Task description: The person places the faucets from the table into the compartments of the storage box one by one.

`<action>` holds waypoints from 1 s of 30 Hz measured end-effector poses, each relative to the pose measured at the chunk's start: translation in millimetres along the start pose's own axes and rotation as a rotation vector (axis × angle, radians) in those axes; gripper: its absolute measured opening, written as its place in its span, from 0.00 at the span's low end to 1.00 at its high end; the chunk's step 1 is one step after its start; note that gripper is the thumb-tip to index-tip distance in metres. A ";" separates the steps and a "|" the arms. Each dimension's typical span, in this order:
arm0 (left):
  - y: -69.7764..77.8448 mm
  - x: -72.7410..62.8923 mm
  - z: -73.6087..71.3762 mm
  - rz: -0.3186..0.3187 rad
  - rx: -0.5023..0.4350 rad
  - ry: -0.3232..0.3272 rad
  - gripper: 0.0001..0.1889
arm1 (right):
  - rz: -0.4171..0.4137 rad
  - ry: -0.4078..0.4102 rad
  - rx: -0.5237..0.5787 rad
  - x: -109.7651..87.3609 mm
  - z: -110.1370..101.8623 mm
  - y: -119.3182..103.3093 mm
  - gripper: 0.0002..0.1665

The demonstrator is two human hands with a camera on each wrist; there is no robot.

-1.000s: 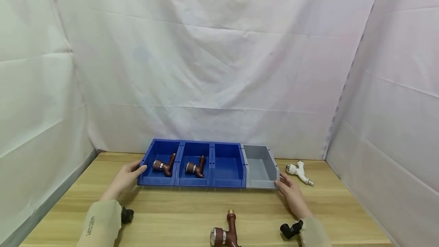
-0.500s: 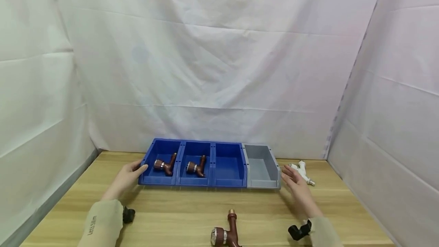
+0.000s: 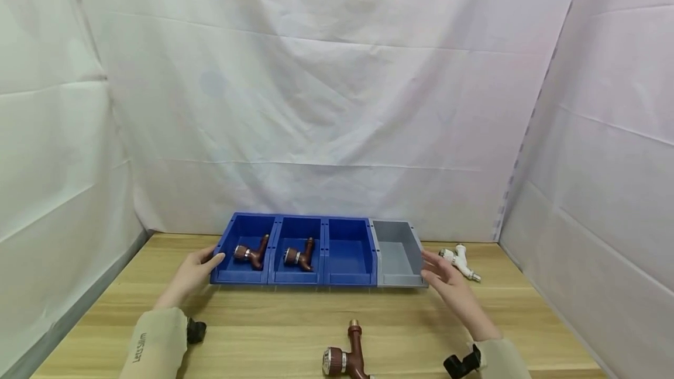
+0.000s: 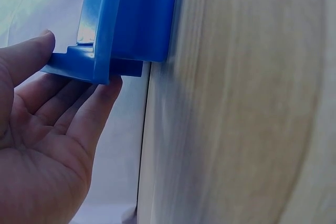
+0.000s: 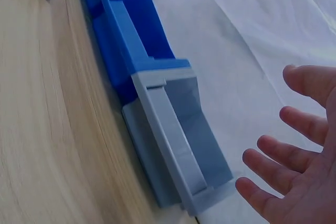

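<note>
Three blue bins and one grey bin (image 3: 397, 250) stand joined in a row at the back of the table. My left hand (image 3: 192, 274) grips the outer side of the leftmost blue bin (image 3: 239, 277), thumb over its rim and fingertips against the outside wall. At the other end my right hand (image 3: 447, 282) is beside the grey bin's right wall, its fingers spread and extended with nothing in them, as the right wrist view shows. One brown tap (image 3: 254, 255) lies in the leftmost bin, another brown tap (image 3: 300, 257) in the bin beside it.
A third brown tap (image 3: 354, 355) lies on the wooden table (image 3: 263, 332) near its front edge. To the right of the grey bin, behind my right hand, is a white tap (image 3: 461, 262). White cloth (image 3: 326, 104) encloses the back and both sides.
My right hand has let go of the grey bin's front corner, moved off to the right, then come back close to its side wall. The left hand keeps its grip.
</note>
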State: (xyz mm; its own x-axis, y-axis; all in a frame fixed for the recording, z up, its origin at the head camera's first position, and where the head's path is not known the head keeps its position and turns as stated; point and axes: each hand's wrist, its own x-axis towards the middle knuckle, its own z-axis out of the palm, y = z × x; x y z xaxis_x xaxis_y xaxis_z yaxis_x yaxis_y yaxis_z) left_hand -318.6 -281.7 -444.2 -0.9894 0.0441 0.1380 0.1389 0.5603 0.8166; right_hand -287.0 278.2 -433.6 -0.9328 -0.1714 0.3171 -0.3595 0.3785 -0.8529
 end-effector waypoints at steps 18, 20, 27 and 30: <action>-0.3 -0.1 0.2 0.006 -0.007 0.003 0.30 | -0.062 -0.307 0.104 3.1 36.7 -39.7 0.29; 0.2 -0.3 0.4 -0.002 -0.012 0.001 0.31 | -0.055 -0.341 0.108 3.0 41.3 -42.5 0.30; 3.5 -1.3 0.3 -0.024 -0.006 0.002 0.32 | -0.080 -0.414 0.054 -1.0 55.7 -53.6 0.29; 3.9 -1.7 0.0 -0.023 -0.001 0.000 0.31 | -0.169 -0.454 -0.067 -3.6 61.9 -55.8 0.28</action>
State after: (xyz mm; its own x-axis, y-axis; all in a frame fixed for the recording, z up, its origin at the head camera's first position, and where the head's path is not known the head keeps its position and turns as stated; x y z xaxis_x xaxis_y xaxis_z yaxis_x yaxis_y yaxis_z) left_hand -316.4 -279.6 -441.3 -0.9924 0.0308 0.1193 0.1160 0.5604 0.8200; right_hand -261.9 201.5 -412.8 -0.7609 -0.6093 0.2229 -0.5193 0.3661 -0.7722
